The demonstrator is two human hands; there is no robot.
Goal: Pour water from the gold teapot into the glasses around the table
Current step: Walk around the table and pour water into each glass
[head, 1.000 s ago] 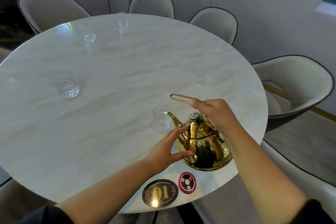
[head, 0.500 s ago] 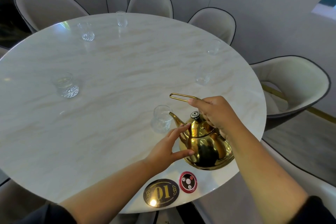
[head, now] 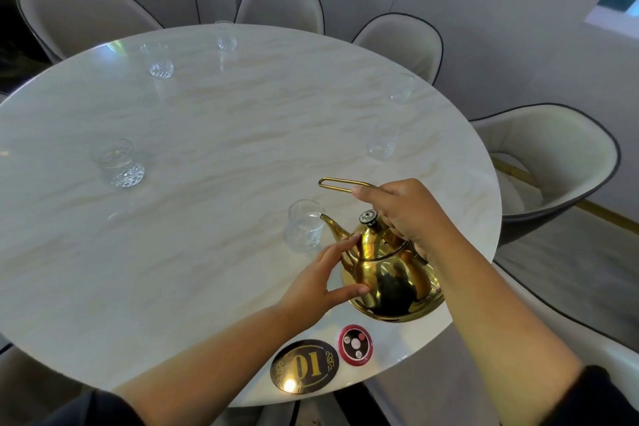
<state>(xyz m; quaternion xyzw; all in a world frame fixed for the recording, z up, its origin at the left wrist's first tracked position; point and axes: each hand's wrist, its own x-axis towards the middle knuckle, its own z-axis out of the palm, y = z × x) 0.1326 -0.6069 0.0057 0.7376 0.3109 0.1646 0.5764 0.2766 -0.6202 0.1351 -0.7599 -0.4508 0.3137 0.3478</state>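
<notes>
The gold teapot is lifted and tilted to the left near the table's front right edge. My right hand grips its wire handle. My left hand rests fingers and thumb against the pot's left side. The spout tip sits at the rim of the nearest glass. Several other clear glasses stand around the round marble table: one at the left, two at the back, two at the right.
A black oval "01" table sign and a round red call button lie at the near edge. Grey padded chairs ring the table, with a wall close behind them.
The teapot has risen slightly and tipped further left, bringing the spout up to the nearest glass's rim. Both hands stayed on the pot.
</notes>
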